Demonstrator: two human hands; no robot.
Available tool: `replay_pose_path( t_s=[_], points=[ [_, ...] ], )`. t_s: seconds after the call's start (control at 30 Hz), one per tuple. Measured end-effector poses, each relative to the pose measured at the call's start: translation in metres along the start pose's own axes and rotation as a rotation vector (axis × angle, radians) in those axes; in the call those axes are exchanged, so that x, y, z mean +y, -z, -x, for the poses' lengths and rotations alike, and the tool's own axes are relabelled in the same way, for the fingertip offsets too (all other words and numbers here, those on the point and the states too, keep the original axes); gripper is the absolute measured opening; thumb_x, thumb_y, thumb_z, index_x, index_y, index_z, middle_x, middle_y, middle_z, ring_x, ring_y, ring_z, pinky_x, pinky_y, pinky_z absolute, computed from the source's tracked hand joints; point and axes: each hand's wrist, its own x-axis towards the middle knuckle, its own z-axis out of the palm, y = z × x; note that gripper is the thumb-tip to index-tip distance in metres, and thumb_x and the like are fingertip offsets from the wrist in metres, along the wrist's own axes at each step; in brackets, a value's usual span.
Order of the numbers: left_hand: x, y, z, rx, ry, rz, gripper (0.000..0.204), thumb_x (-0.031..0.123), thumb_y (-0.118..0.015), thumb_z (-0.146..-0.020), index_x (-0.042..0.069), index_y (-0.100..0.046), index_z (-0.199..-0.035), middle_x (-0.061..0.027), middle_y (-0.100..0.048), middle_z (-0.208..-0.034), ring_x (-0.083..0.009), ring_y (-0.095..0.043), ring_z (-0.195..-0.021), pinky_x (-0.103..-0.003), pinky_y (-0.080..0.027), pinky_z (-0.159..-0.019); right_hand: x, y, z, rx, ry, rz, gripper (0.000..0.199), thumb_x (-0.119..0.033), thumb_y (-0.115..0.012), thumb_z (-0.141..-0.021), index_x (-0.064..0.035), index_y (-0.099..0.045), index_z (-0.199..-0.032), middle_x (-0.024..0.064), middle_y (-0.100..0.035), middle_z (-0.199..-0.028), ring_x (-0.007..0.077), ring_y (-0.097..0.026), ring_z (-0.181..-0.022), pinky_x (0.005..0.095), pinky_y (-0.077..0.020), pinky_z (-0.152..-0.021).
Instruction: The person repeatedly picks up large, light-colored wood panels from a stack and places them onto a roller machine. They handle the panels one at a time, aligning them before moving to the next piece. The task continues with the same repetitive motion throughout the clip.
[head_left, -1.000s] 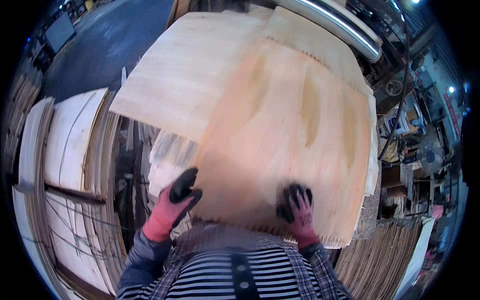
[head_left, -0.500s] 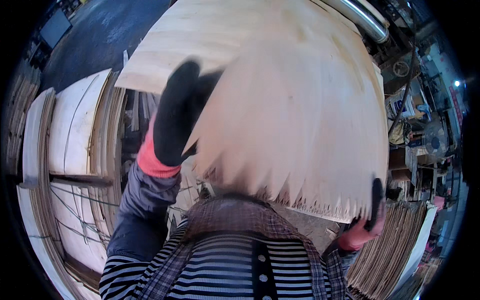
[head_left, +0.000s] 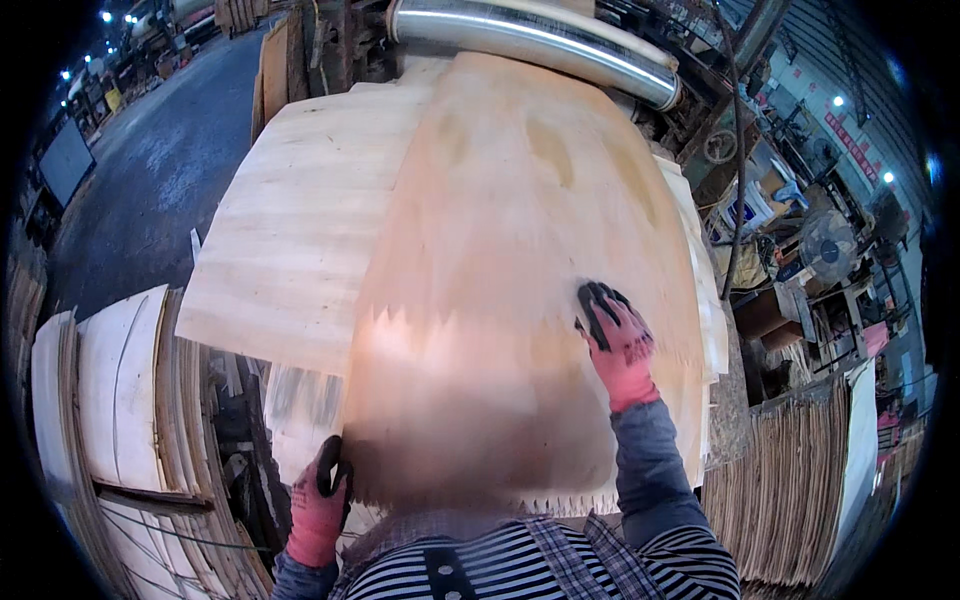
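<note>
A wide sheet of thin tan wood veneer (head_left: pixel 500 240) lies on paler veneer sheets (head_left: pixel 290 220) that stick out at its left. A jagged line crosses the tan wood partway, and its near edge by my body is ragged too. At the near left corner, my left hand (head_left: pixel 318 505), in a pink glove with black fingers, is closed on the veneer's edge. Toward the right, my right hand (head_left: pixel 618 348) in a matching glove rests on the surface, its fingers stretched forward and apart.
Beyond the sheets runs a shiny metal roller (head_left: pixel 540 45). Bundled veneer stacks (head_left: pixel 125 390) stand at the left, and another upright stack (head_left: pixel 785 480) is at the near right. A fan (head_left: pixel 828 245) and a hanging cable (head_left: pixel 738 150) are on the right; a dark floor (head_left: pixel 165 160) stretches far left.
The raised veneer has come down flat. My left hand has dropped to the near left corner; my right hand has moved from the right near edge onto the surface. The view has tilted up.
</note>
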Motion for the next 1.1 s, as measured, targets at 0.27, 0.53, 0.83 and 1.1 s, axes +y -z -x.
replay_pose_path(
  t_s=[0.27, 0.53, 0.83, 1.1],
  points=[
    [-0.037, -0.027, -0.004, 0.023, -0.075, -0.175, 0.053, 0.006, -0.060, -0.066, 0.004, -0.044, -0.117, -0.0166, -0.051, -0.106, -0.0320, -0.048, -0.097, -0.037, -0.038, -0.085, 0.039, -0.114, -0.058, -0.047, -0.050, 0.239, 0.047, -0.026, -0.053, -0.075, -0.0079, -0.043, -0.117, 0.0144, -0.046, -0.116, 0.0261, -0.041, -0.110, 0.0384, -0.0233, -0.099],
    [-0.088, -0.026, -0.021, -0.057, -0.184, 0.005, 0.047, 0.005, -0.059, -0.072, 0.003, -0.044, -0.116, -0.0142, -0.048, -0.110, -0.0246, -0.047, -0.103, -0.031, -0.037, -0.088, -0.052, -0.019, 0.052, -0.275, -0.003, -0.153, 0.052, -0.021, -0.056, -0.075, -0.0040, -0.038, -0.121, 0.0157, -0.045, -0.116, 0.0289, -0.038, -0.112, 0.0432, -0.0222, -0.099],
    [-0.017, 0.016, -0.016, -0.283, 0.045, 0.902, 0.046, 0.002, -0.055, -0.077, 0.003, -0.041, -0.121, -0.0081, -0.041, -0.124, -0.0162, -0.037, -0.115, -0.029, -0.025, -0.096, -0.098, 0.045, 0.184, -0.554, -0.007, -0.310, 0.071, -0.028, -0.066, -0.064, -0.0020, -0.035, -0.122, 0.0205, -0.031, -0.126, 0.0378, -0.031, -0.116, 0.0489, -0.0216, -0.098],
    [0.070, 0.035, -0.020, -0.501, -0.263, 1.153, 0.067, -0.009, -0.048, -0.072, 0.003, -0.020, -0.131, -0.0073, -0.024, -0.135, -0.0151, -0.020, -0.124, -0.028, -0.017, -0.100, -0.097, 0.060, 0.207, -0.322, -0.041, -0.219, 0.074, -0.040, -0.068, -0.060, -0.0088, -0.038, -0.120, 0.0221, -0.032, -0.124, 0.0428, -0.032, -0.113, 0.0527, -0.0288, -0.091]
  ],
)
